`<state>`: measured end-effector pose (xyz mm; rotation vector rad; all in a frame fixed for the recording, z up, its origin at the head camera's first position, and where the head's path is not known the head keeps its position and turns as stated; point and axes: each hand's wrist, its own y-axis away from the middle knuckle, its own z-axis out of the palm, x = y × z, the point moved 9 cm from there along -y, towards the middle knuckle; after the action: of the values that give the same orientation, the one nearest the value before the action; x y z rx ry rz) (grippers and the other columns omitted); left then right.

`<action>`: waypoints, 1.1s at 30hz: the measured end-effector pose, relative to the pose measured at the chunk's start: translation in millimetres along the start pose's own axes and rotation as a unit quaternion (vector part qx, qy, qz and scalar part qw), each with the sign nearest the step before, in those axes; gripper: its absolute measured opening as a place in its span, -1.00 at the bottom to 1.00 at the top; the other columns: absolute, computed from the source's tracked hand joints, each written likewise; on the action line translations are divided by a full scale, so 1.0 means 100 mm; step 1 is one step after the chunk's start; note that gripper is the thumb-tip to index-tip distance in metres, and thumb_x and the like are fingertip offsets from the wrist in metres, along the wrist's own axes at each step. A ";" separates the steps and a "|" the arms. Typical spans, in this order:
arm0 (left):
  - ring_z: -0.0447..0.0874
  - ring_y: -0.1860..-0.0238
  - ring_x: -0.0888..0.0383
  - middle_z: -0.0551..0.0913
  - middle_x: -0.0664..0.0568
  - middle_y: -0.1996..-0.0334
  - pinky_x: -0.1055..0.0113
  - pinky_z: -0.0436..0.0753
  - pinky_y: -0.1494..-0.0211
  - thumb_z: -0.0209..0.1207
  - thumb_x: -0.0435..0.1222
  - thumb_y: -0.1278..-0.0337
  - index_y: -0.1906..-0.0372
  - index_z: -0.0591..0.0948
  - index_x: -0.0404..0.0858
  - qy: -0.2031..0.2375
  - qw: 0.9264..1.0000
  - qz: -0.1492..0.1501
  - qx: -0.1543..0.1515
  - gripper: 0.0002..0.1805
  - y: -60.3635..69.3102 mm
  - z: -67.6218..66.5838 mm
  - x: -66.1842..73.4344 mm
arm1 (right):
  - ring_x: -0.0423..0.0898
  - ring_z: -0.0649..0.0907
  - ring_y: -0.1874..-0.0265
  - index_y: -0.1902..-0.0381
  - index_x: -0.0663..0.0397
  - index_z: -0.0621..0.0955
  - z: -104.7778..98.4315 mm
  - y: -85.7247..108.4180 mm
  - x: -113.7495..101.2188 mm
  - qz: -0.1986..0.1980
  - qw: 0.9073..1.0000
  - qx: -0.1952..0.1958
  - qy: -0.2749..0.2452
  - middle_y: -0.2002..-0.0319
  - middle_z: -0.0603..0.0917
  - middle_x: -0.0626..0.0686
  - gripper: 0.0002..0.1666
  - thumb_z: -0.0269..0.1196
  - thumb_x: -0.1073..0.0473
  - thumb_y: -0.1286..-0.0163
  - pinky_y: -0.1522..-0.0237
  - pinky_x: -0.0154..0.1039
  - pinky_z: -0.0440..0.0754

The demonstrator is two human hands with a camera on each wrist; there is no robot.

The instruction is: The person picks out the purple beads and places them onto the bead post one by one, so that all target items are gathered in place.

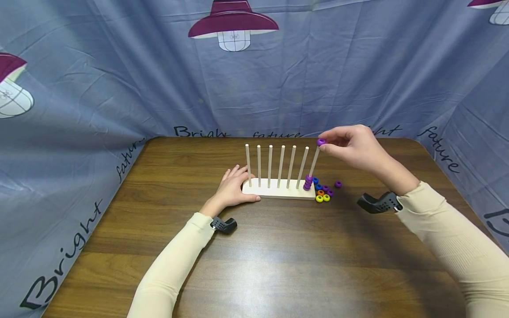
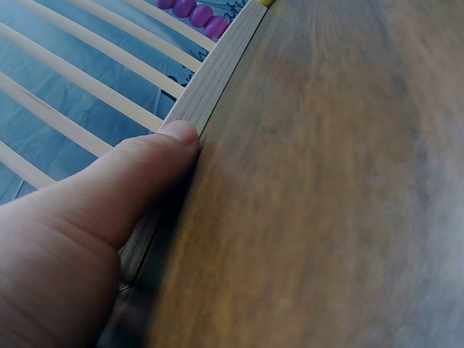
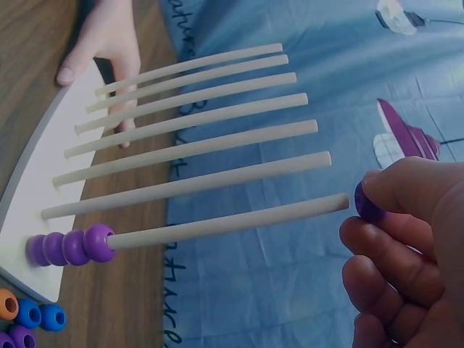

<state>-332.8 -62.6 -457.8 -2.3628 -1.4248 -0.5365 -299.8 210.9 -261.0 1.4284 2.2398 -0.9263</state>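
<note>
**Left hand [image 1: 234, 187] at pegboard [image 1: 274, 193], right hand [image 1: 355, 148] with purple bead [image 1: 320, 143]**

Left hand: grips pegboard's left end, thumb along front edge, fingers extended behind.
Pegboard's rightmost peg [image 1: 314, 162]: four stacked beads [image 1: 308, 183], purple, at base.
Right hand: above pegboard's right end, thumb and finger pinching purple bead just off that peg's tip.
Loose beads [image 1: 326, 198], mixed colours: on table [image 1: 278, 247], beside pegboard's right end.

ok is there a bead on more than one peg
No, purple beads sit on the far right peg and the other pegs are bare.

Bright head view, glare on tabletop [image 1: 278, 269], soft shadow, left-wrist blur
</note>
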 end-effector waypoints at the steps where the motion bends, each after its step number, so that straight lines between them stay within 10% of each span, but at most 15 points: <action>1: -0.03 -0.66 -0.21 0.26 -0.09 -0.58 -0.20 -0.12 -0.69 0.45 0.21 0.12 -0.30 0.58 -0.08 0.000 1.000 0.001 0.001 -0.17 0.00 0.00 0.00 | -0.50 0.65 0.44 0.14 0.10 0.80 0.00 0.00 0.00 0.000 1.000 0.000 0.000 0.25 0.84 0.14 -0.81 0.41 0.22 -0.29 0.35 -0.61 0.56; 33: -0.03 -0.66 -0.21 0.25 -0.10 -0.59 -0.20 -0.11 -0.69 0.44 0.22 0.11 -0.29 0.58 -0.08 -0.002 1.000 -0.001 0.000 -0.17 0.00 0.01 -0.01 | -0.41 0.64 0.46 0.14 0.06 0.80 0.09 0.03 0.06 0.004 1.000 -0.023 0.020 0.27 0.83 0.09 -0.82 0.40 0.20 -0.30 0.39 -0.53 0.57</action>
<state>-333.5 -62.7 -458.8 -2.3653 -1.4285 -0.5321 -299.9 209.9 -271.8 1.4468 2.2661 -0.8455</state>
